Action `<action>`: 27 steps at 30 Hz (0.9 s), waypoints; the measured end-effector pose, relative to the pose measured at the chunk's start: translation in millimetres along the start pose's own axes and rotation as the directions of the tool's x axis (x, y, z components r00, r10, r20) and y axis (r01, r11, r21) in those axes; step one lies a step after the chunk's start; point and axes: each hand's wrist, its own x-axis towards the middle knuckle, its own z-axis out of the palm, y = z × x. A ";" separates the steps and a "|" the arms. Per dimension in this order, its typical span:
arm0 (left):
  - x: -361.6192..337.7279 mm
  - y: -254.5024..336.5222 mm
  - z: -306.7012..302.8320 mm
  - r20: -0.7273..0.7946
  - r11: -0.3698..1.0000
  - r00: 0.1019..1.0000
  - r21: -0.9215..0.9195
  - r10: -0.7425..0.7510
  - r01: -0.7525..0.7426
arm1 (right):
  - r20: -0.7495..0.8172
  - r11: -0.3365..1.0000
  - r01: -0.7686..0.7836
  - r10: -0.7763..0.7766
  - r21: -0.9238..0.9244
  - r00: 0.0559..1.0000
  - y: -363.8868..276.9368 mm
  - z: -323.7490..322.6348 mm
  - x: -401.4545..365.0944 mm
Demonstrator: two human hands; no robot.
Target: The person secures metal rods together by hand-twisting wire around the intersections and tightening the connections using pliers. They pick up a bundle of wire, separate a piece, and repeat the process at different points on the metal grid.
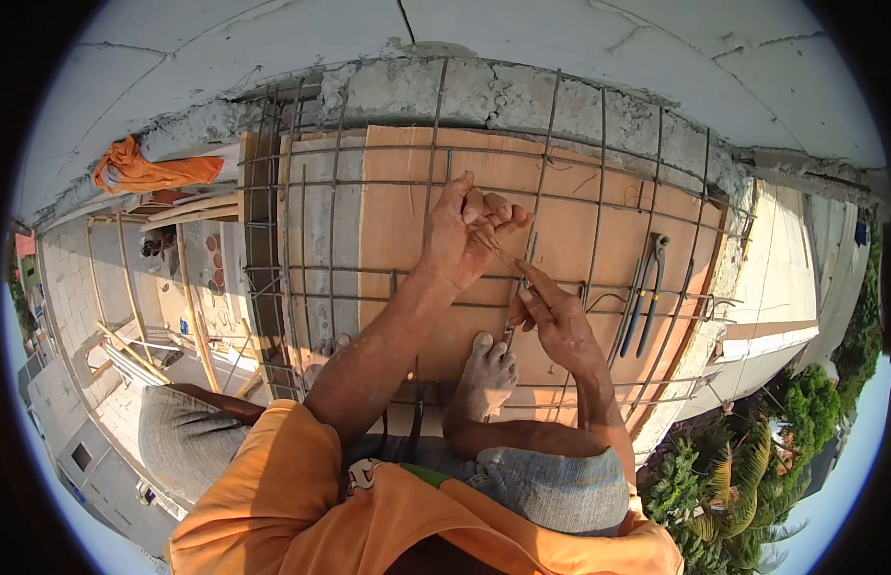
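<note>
My left hand (464,235) is raised above the rebar grid, palm turned up and fingers curled around thin tie wire (500,251). The strands run from it down to my right hand (558,321), whose fingers pinch the other end. Under both hands lies the grid of steel rebar (599,206), over an orange-brown plywood sheet (397,206). Right of my right hand, pincers (647,297) with blue and yellow handles rest on the grid. What the right fingertips grip is partly hidden.
My bare foot (488,369) stands among the bars. A rough concrete edge (407,96) borders the grid, with an orange cloth (148,171) at the left. Lower levels with wooden poles (194,307) show at left, trees (742,479) at lower right. Loose wire bits lie on the plywood.
</note>
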 end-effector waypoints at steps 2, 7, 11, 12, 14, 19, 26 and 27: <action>-4.5 -4.5 13.6 -0.050 0.909 0.995 0.411 0.091 -0.062 | -0.103 0.929 0.132 -0.177 -0.347 0.979 0.3 -2.4 0.5; -13.0 -29.0 26.0 -0.030 0.755 0.995 0.653 0.091 -0.049 | -0.219 0.655 0.269 -0.563 -0.706 0.797 -26.3 10.9 9.1; -16.4 -31.0 31.9 -0.094 0.712 0.996 0.699 0.009 0.060 | -0.399 0.844 0.328 -0.500 -0.425 0.769 -5.0 28.5 25.4; -16.5 -28.4 32.4 -0.092 0.710 0.996 0.702 0.004 0.062 | -0.405 0.845 0.327 -0.499 -0.423 0.766 1.4 28.4 27.5; -19.2 -21.8 31.7 0.048 0.909 0.982 0.388 -0.183 0.151 | -0.438 0.817 0.434 -0.571 -0.379 0.694 9.0 25.5 27.8; -15.1 -21.0 21.6 0.018 0.894 0.991 0.433 -0.134 0.112 | -0.394 0.821 0.316 -0.520 -0.476 0.758 5.7 12.5 18.2; -15.2 -37.1 14.9 0.012 0.676 0.990 0.730 0.138 -0.103 | -0.398 0.780 0.063 -0.385 -0.622 0.833 11.0 24.2 20.6; -15.0 -38.0 15.1 0.016 0.675 0.991 0.731 0.130 -0.101 | -0.389 0.785 0.037 -0.347 -0.619 0.853 10.5 24.3 19.6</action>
